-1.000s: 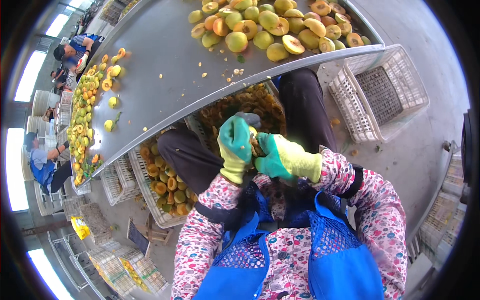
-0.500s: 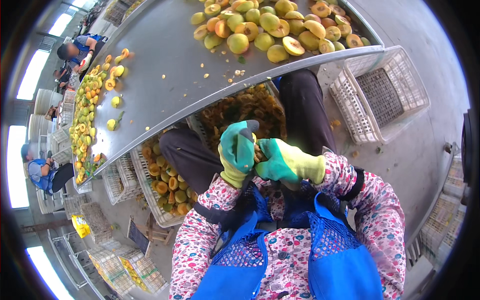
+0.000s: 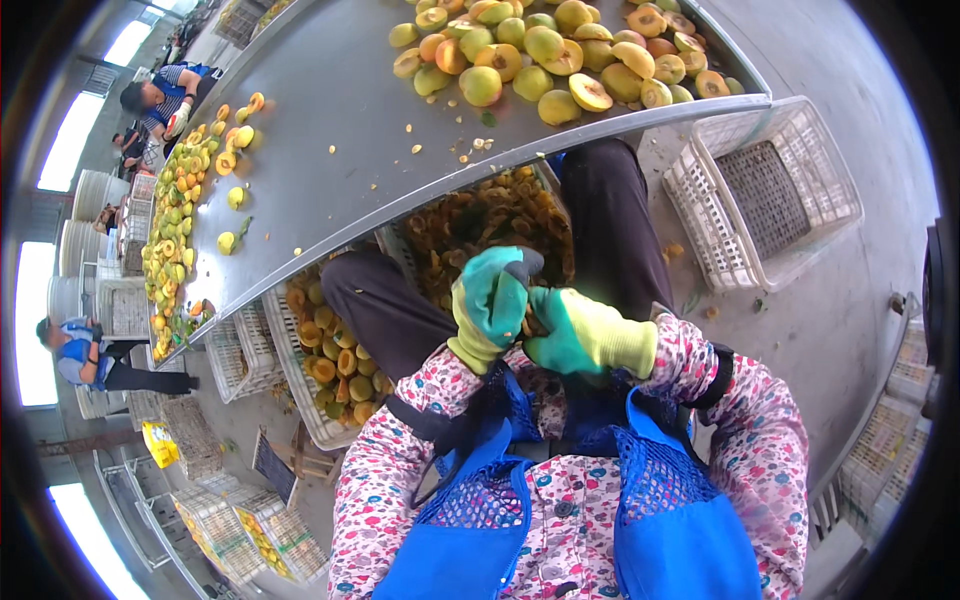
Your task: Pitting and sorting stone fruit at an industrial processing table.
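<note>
My left hand (image 3: 494, 297), in a green and yellow glove with dark fingertips, is closed above my lap. My right hand (image 3: 585, 332), gloved alike, meets it with curled fingers. A small brownish-orange bit (image 3: 533, 322) shows between the two gloves; the fingers hide most of it, so I cannot tell its kind. Beneath and beyond my hands, between my knees, is a crate of brownish-orange fruit pieces (image 3: 490, 215). Halved and whole yellow-green stone fruit (image 3: 540, 45) lie heaped on the metal table (image 3: 330, 110) ahead.
A crate of halved fruit (image 3: 340, 365) stands beside my left knee. At the right, a white plastic crate (image 3: 765, 195) sits on the floor. More fruit (image 3: 175, 235) lines the table's left end. Two co-workers (image 3: 165, 95) (image 3: 85, 355) are at the far left.
Both my hands have shifted slightly right and stay together. The brownish thing between them shows less. At the far left, one co-worker appears more upright.
</note>
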Available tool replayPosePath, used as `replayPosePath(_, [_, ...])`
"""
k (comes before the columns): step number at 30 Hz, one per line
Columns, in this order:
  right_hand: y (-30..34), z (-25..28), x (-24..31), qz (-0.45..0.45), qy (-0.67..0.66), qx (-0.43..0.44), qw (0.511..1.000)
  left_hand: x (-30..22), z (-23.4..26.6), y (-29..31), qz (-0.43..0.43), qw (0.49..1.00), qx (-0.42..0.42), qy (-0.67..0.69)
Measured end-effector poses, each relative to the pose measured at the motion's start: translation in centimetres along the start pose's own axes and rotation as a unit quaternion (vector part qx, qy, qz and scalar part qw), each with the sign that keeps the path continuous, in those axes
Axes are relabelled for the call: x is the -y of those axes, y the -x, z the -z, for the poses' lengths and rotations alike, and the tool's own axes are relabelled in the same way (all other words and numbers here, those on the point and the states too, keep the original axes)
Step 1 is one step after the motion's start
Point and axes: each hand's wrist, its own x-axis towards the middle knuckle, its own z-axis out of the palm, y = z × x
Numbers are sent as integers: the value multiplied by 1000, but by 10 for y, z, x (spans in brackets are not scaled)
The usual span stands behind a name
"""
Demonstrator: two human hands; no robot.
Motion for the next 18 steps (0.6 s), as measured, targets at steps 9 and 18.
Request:
replayPosePath(9, [24,30,15,-181,-327,127,919,21,-2,-1,261,927,183,198])
replayPosePath(18, [-11,0,47,-161,-377,45,911,-2,8,-15,103,983,-108,109])
